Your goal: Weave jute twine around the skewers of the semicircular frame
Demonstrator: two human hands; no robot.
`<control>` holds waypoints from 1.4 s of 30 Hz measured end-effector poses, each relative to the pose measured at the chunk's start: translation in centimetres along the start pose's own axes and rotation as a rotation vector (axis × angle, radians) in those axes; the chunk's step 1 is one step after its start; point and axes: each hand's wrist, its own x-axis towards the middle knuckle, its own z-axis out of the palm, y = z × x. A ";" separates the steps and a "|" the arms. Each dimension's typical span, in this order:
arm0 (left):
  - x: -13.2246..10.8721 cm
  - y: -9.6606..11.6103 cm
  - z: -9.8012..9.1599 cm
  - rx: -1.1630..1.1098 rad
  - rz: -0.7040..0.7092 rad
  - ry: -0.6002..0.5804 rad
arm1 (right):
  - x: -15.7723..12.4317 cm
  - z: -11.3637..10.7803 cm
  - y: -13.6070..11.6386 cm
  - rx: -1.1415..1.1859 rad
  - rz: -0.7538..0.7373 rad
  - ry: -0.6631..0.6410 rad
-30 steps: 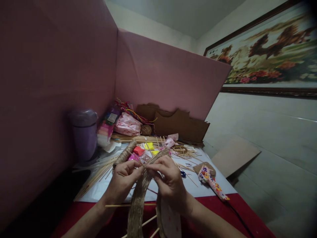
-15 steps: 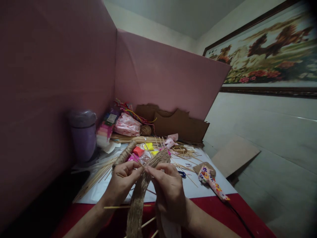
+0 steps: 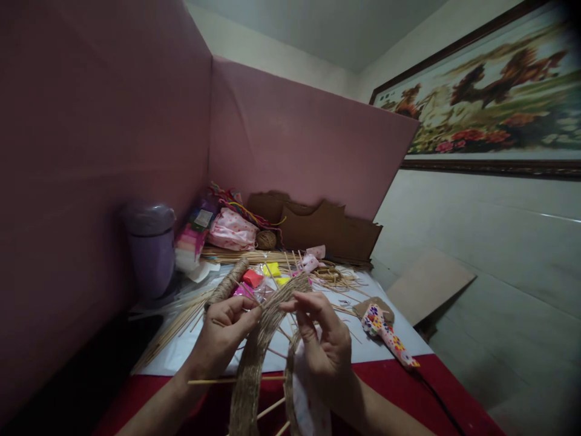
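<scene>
A curved frame wrapped in jute twine (image 3: 254,357) arches up in front of me, with thin bamboo sticks (image 3: 236,380) poking out of it. My left hand (image 3: 222,336) is closed, pinching the twine near the top of the arch. Just to its right, my right hand (image 3: 324,348) touches the arch with its fingertips, fingers loosely bent and partly apart; whether it grips a strand is unclear. A second twine-wrapped rod (image 3: 227,283) lies just behind my left hand.
A white sheet (image 3: 345,342) on a red table holds scattered bamboo sticks (image 3: 175,324), coloured paper pieces (image 3: 252,278), a patterned glue gun (image 3: 388,336), a twine ball (image 3: 265,240) and cardboard (image 3: 331,230). A purple container (image 3: 149,245) stands left. Pink boards wall off the left and back.
My right hand has loosened from its pinch against my left hand and shifted right, fingers now more spread. My left hand has kept its hold on the twine.
</scene>
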 end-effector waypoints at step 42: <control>0.5 -0.4 -0.7 -0.104 -0.173 -0.083 | 4.6 -3.4 5.1 0.726 0.750 -0.475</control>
